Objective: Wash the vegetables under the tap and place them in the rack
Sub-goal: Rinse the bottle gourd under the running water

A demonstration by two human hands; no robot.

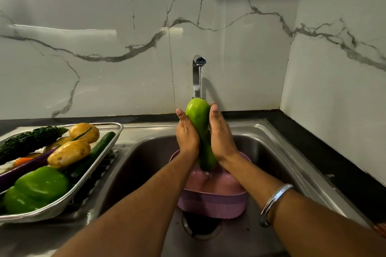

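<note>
Both hands, left hand (186, 131) and right hand (220, 131), press flat on a gourd (198, 119) under the tap (198, 73); rack (104, 150) already full, probably the last one.

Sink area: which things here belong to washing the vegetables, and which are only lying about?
Belong to the job:
- gourd, pressed between left hand and right hand
- tap, running
- rack with potatoes, green pepper, cucumber, bitter gourd
- sink

Only there:
- pink basket in the sink
- bangle
</note>
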